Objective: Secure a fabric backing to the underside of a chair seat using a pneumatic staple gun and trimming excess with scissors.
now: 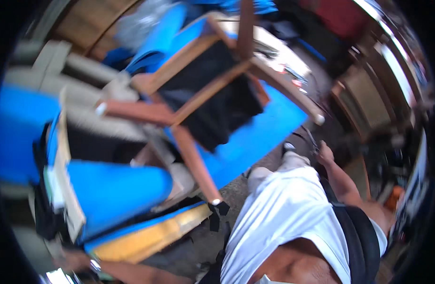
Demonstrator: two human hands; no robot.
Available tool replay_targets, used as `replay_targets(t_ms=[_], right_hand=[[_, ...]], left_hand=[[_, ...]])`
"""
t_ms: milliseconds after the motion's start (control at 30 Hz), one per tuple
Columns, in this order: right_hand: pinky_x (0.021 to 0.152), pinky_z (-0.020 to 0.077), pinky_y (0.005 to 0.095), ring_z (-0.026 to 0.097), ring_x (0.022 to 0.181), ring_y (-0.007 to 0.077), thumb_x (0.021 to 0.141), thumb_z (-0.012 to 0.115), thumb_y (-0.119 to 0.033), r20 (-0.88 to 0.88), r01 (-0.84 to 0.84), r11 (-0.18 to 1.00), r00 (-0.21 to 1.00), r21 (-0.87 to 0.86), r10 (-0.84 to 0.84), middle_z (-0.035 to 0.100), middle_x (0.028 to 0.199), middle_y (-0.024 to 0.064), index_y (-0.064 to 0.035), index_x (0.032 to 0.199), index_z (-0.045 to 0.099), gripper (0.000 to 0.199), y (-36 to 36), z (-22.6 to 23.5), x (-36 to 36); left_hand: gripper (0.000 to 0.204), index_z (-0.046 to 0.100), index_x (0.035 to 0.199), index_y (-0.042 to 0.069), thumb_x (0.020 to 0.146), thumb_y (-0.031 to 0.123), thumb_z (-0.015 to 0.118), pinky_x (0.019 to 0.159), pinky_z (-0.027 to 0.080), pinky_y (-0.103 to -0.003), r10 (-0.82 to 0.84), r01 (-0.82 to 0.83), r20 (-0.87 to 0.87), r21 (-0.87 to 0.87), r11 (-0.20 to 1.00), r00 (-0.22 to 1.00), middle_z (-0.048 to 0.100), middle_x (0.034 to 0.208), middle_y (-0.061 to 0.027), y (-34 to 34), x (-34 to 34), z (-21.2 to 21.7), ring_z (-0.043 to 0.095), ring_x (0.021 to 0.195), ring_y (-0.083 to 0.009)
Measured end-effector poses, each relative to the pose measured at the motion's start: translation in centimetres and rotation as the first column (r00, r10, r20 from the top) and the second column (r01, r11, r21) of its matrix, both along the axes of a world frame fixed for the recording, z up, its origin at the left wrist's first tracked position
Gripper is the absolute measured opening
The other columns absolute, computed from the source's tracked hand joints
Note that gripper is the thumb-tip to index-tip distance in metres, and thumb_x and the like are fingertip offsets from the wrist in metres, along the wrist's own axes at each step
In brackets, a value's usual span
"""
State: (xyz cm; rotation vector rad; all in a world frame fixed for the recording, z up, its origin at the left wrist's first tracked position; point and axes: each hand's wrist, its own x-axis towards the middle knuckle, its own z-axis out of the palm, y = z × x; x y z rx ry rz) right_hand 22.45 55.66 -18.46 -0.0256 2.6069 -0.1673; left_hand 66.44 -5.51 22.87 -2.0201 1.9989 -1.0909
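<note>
An upturned wooden chair frame [185, 102] with black fabric [212, 102] across its seat lies on a blue-covered worktop [279, 118], its legs pointing outward. My right hand [325, 154] is at the right of the worktop, closed round a slim greyish tool [313, 142] whose exact kind is blurred. A thin dark cord or hose appears near it. My left hand [73, 260] is low at the far left, a shiny band on its wrist. It is nearest a blue-covered piece with a pale wooden edge [71, 199]. Blur hides its fingers.
Yellow foam with a blue edge [153, 239] rests below the worktop. Clear plastic [141, 23] and blue material are piled at the back. A wooden-framed piece [366, 97] stands to the right. Small black scraps [219, 213] are near one chair leg.
</note>
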Motion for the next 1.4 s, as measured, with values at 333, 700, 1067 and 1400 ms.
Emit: replay_targets(t_ms=[333,700,1067,1400], right_hand=[[0.075,0.0522,0.0443,0.066,0.090,0.0375,0.078,0.067,-0.011,-0.125,-0.269,0.878,0.963,-0.396,0.239,0.067,0.095,0.0157,-0.0118,0.101,0.064,0.024,5.0,-2.9,-12.1],[0.067,0.0502,0.0548,0.064,0.081,0.0433,0.091,0.060,-0.021,-0.289,-0.710,0.592,0.700,-0.381,0.653,0.062,0.089,0.0208,-0.0103,0.101,0.052,0.017,-15.2,-16.0,-33.0],[0.079,0.0541,0.0464,0.066,0.096,0.0356,0.084,0.064,-0.023,-0.150,-0.668,0.672,0.736,-0.320,0.660,0.066,0.105,0.0144,-0.0183,0.106,0.068,0.023,-21.7,-19.1,-36.0],[0.075,0.0541,0.0422,0.069,0.086,0.0315,0.088,0.065,-0.015,0.075,-0.319,0.720,0.886,-0.616,0.457,0.069,0.093,0.0174,-0.0068,0.108,0.067,0.022,-9.1,-26.7,-32.3]], left_hand=[[0.033,0.064,0.121,0.007,0.098,0.026,0.049,0.088,0.052,-0.043,-0.185,0.488,-0.455,0.758,0.433,0.871,0.068,0.109,-0.0195,39.6,-8.5,-49.7,0.066,0.099,-0.0353],[0.022,0.069,0.108,0.007,0.096,0.024,0.063,0.061,0.052,-0.033,0.487,0.698,-0.708,0.673,0.245,0.511,0.070,0.081,-0.0064,52.5,-29.5,-60.4,0.063,0.066,-0.0164],[0.022,0.066,0.114,0.017,0.098,0.031,0.064,0.052,0.042,-0.022,0.537,0.525,0.087,0.384,0.759,-0.839,0.066,0.093,0.0019,38.8,-56.0,-64.5,0.049,0.060,-0.0070],[0.034,0.063,0.086,0.011,0.100,0.041,0.057,0.045,0.040,-0.023,0.346,0.505,0.647,0.071,0.860,-0.680,0.059,0.069,0.0023,37.4,-56.4,-68.1,0.045,0.046,-0.0068]])
